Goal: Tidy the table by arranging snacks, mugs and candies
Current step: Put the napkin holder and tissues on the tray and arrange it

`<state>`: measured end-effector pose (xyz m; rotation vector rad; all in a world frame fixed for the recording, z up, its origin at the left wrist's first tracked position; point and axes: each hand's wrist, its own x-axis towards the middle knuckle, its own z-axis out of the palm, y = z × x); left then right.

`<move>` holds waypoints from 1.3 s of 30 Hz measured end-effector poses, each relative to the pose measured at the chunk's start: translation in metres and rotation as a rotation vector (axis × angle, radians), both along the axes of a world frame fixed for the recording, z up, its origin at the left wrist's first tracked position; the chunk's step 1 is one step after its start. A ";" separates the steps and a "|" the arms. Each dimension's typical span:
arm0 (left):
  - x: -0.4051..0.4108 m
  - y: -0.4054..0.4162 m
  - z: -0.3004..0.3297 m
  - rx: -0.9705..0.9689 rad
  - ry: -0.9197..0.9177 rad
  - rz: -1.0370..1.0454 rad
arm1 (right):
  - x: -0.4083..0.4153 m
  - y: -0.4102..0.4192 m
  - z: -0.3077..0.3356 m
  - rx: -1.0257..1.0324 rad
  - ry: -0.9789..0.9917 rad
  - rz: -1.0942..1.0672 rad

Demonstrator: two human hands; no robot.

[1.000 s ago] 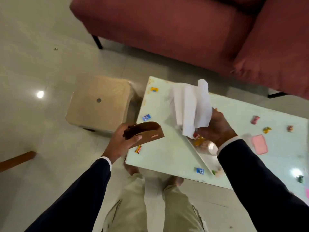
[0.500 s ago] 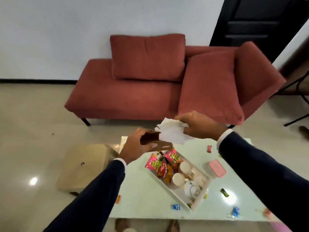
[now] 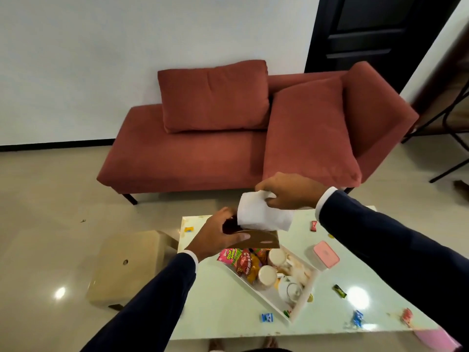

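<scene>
My left hand (image 3: 218, 233) grips a brown napkin holder (image 3: 256, 240) above the pale green table (image 3: 220, 308). My right hand (image 3: 286, 190) pinches a stack of white napkins (image 3: 262, 217), whose lower edge sits in the holder's slot. Below them a white tray (image 3: 300, 304) holds snack packets (image 3: 241, 262) and white mugs (image 3: 267, 275). Wrapped candies lie scattered on the table: a yellow candy (image 3: 188, 229), a blue candy (image 3: 267, 317), a red candy (image 3: 314, 226), a green candy (image 3: 339, 291).
A pink lidded box (image 3: 326, 255) stands right of the tray. A beige stool (image 3: 129, 268) sits left of the table. A red sofa (image 3: 177, 153) with cushions stands behind, against the white wall. A dark door (image 3: 375, 29) is at the back right.
My head tilted up, bringing the sofa and tray into view. My right hand lowered the napkins from held up high into the holder in my left hand.
</scene>
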<state>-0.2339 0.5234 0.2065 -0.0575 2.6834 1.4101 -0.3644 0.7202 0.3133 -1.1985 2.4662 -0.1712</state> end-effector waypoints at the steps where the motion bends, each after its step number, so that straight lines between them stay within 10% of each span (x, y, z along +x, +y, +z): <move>1: 0.000 -0.001 0.001 0.000 -0.009 -0.008 | -0.001 -0.001 -0.002 -0.009 0.004 0.001; 25: -0.011 -0.029 0.000 0.258 0.049 0.058 | 0.032 -0.035 -0.011 -0.413 -0.078 -0.130; 39: -0.007 -0.015 -0.032 0.322 0.016 -0.063 | 0.062 -0.001 -0.037 -0.115 -0.277 -0.325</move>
